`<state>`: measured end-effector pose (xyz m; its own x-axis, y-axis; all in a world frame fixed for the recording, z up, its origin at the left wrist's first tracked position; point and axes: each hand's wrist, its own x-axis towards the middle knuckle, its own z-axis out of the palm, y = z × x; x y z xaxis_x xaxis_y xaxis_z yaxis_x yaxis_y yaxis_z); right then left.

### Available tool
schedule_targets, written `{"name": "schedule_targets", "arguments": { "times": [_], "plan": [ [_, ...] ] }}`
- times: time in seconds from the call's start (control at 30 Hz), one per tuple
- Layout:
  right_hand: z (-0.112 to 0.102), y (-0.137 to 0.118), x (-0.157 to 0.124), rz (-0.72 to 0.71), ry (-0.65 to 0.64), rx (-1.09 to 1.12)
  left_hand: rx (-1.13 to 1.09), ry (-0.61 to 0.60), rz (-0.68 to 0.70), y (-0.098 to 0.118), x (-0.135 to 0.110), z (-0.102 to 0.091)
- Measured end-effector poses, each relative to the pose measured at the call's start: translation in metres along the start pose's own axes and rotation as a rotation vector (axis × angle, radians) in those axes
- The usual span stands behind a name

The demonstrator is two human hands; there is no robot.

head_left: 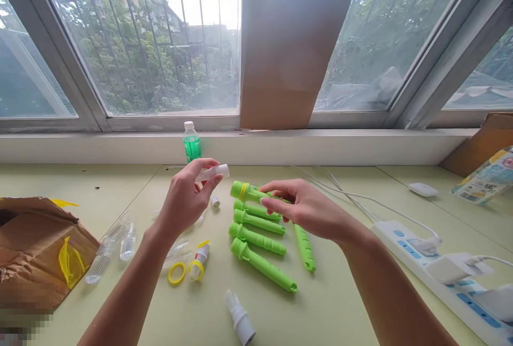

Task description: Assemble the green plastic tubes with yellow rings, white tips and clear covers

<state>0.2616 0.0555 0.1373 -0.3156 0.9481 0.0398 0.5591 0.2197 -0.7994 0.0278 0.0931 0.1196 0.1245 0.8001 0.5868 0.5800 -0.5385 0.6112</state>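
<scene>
Left fingers [215, 179]: pinched on white tube [223, 170], end protruding | right fingers [276, 206]: closed around green handle [252, 194]

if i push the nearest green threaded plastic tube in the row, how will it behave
The green tube is probably stiff, being straight moulded plastic; its rounded sides and wider threaded end suggest it may roll in a curve.

Near the white windowsill [340, 146], a white-capped green plastic bottle [192, 147]; at right, a long white power strip [460, 297] with plugged-in white chargers [448, 268].
</scene>
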Motion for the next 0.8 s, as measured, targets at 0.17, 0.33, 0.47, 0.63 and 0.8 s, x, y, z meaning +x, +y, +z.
{"name": "schedule_targets", "arguments": {
  "times": [0.17, 0.33, 0.47, 0.63, 0.8],
  "plan": [
    [-0.0020, 0.0009, 0.0011, -0.005, 0.106, -0.067, -0.158, -0.081, -0.019, 0.0056, -0.0008, -0.0042],
    [-0.0047, -0.0033, -0.0010, -0.035, 0.132, -0.061, -0.203, -0.130, -0.014, 0.0084, -0.0019, -0.0063],
    [-0.0046, -0.0042, -0.0015, -0.048, 0.122, -0.033, -0.188, -0.156, -0.020, 0.0081, -0.0021, -0.0066],
    [-0.0043, -0.0031, -0.0012, -0.047, 0.114, -0.034, -0.210, -0.189, -0.003, 0.0079, -0.0033, -0.0073],
    [-0.0043, -0.0022, -0.0011, -0.052, 0.106, -0.037, -0.259, -0.234, -0.010, 0.0101, -0.0043, -0.0077]
  ]
}}
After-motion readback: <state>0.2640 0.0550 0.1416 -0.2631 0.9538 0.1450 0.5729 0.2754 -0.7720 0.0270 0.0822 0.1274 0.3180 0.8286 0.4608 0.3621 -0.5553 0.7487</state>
